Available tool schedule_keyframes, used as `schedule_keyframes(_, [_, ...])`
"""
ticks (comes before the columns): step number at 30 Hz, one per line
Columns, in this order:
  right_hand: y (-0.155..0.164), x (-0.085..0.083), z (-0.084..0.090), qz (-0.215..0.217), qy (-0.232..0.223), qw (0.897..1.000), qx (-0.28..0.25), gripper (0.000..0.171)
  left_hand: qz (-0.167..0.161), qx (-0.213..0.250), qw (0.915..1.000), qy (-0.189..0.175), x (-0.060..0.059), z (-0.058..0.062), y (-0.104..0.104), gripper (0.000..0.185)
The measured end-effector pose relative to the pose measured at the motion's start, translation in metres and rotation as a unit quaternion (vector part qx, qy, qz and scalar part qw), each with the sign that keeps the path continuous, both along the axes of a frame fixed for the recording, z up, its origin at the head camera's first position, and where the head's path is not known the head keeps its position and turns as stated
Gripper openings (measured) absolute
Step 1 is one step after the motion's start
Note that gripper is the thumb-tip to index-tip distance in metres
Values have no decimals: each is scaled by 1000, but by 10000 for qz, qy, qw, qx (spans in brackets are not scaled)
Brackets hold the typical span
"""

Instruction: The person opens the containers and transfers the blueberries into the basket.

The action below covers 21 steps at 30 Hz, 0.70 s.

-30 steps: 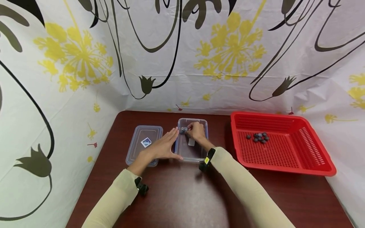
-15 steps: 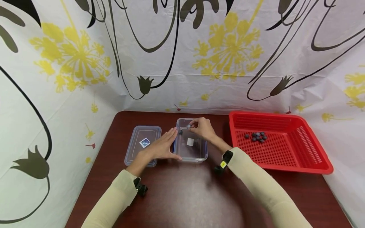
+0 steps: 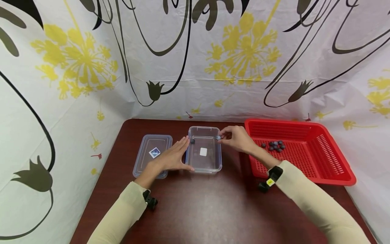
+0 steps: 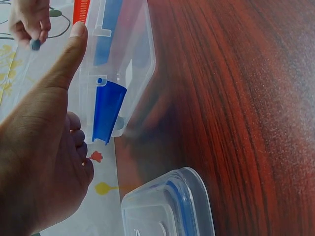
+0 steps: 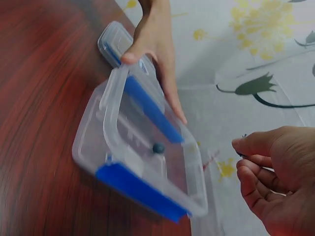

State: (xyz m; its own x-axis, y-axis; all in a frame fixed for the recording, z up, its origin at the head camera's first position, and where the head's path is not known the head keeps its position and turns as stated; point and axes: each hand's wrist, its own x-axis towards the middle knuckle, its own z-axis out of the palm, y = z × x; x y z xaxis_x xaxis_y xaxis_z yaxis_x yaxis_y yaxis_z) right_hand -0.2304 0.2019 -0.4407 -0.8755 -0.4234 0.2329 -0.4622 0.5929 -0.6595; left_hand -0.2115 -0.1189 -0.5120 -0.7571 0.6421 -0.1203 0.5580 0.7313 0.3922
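In the head view a clear plastic container (image 3: 207,163) stands uncovered on the table, one blueberry (image 3: 192,141) inside near its left wall. My left hand (image 3: 170,157) lies along the container's left side, fingers straight and thumb spread toward the near corner. Over the right rim, my right hand (image 3: 237,138) pinches another blueberry (image 3: 218,137) between thumb and fingertips. The right wrist view shows the container's blue side clips (image 5: 140,191) hanging down and the blueberry inside (image 5: 158,148). From the left wrist, the pinched blueberry (image 4: 35,44) shows below the right hand's fingertips.
A clear lid (image 3: 152,144) with a blue-and-white label lies left of the container, partly behind the left hand. At the right stands a red perforated basket (image 3: 323,169) holding several blueberries (image 3: 275,146). A patterned sheet (image 3: 182,67) hangs behind the dark wooden table (image 3: 207,203).
My right hand has lifted out of the container and moved right to its rim, carrying a blueberry. The other blueberry stays inside by the left wall. My left hand holds its place.
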Motion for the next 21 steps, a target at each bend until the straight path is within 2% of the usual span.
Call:
schedule_keyframes(11, [83,2,6,371,-33,9984,433,18,0,65,10000,-31,-1,-4,1,136])
schedule_keyframes(16, [125,-1,7,162,-228,9977,610,15,-9,40,10000,-57,-1,-4,1,136])
schedule_keyframes(21, [164,-4,-1,48,-563,9950,825,13,-35,15,10000,-37,-2,-2,0,136])
